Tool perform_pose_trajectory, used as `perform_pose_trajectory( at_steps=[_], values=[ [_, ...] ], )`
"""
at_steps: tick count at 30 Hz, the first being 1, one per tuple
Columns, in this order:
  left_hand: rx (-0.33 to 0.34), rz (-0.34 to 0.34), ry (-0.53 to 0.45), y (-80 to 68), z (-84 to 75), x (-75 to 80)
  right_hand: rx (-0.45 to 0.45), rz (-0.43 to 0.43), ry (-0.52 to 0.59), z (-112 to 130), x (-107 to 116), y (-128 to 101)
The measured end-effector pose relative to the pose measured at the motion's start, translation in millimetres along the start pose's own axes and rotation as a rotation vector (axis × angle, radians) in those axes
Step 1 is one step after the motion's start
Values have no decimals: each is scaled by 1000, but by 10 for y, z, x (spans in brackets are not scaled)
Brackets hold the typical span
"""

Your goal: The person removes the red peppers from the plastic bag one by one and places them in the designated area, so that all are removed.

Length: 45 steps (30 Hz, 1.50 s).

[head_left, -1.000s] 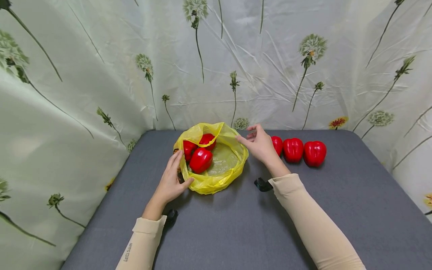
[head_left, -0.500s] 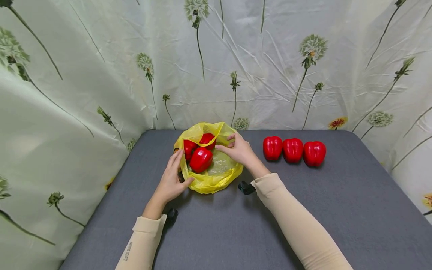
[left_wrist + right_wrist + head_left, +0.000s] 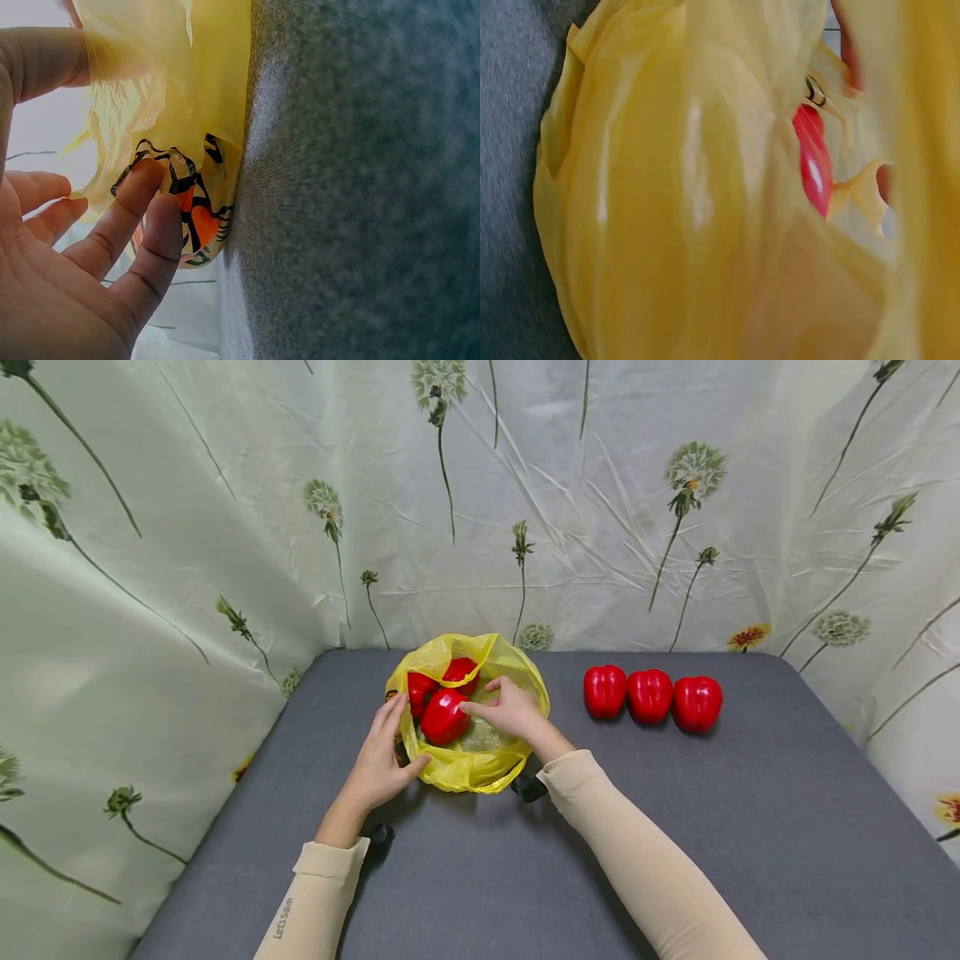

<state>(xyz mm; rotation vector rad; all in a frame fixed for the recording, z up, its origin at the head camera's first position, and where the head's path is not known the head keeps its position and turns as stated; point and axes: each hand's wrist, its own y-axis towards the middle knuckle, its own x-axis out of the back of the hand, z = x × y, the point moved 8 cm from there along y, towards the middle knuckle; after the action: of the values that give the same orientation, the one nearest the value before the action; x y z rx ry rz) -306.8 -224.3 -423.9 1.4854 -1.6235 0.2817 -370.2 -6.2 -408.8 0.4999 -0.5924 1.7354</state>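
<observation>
A yellow plastic bag (image 3: 465, 768) stands with its mouth wide on the grey table. Inside it lie three red bell peppers, the front pepper (image 3: 444, 720) nearest its mouth. My left hand (image 3: 378, 768) rests against the bag's left side, fingers extended; in the left wrist view the fingertips touch the printed plastic (image 3: 199, 217). My right hand (image 3: 513, 708) reaches over the right rim into the bag, its thumb at the front pepper and its fingers spread loosely. In the right wrist view, yellow plastic (image 3: 667, 187) hides most of that hand, and a red pepper (image 3: 814, 161) shows through a gap.
Three more red bell peppers (image 3: 650, 697) stand in a row on the table (image 3: 465, 877), right of the bag. A patterned curtain (image 3: 600, 527) hangs along the table's back and left side. Black wrist-camera mounts (image 3: 529, 787) hang beneath both wrists.
My right hand has moved left, from beside the pepper row over the bag's right rim and down to the front pepper. The left hand has stayed at the bag's side.
</observation>
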Motion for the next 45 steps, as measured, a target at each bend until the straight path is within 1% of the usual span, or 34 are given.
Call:
perform_pose_trajectory(
  at_steps=[4,12,17,24,28,33,41,45],
  values=[
    [-11,-8,6,-2,-2,-2,-24,18,36,-16,-103,0],
    [24,23,-3,-10,25,-15,-24,52,96,-18,-287,18],
    [27,26,-3,3,21,-20,-55,79,150,-49,-388,43],
    [29,25,-13,11,-1,-4,-82,70,218,-57,-428,69],
    [29,26,-6,10,-6,-3,-95,71,237,-61,-454,88],
    [13,12,1,9,-9,-1,-106,57,241,-70,-470,107],
    [26,22,2,10,10,-10,-109,44,220,-97,-495,129],
    [17,12,-2,5,6,-6,-118,46,228,-108,-500,126]
  ],
)
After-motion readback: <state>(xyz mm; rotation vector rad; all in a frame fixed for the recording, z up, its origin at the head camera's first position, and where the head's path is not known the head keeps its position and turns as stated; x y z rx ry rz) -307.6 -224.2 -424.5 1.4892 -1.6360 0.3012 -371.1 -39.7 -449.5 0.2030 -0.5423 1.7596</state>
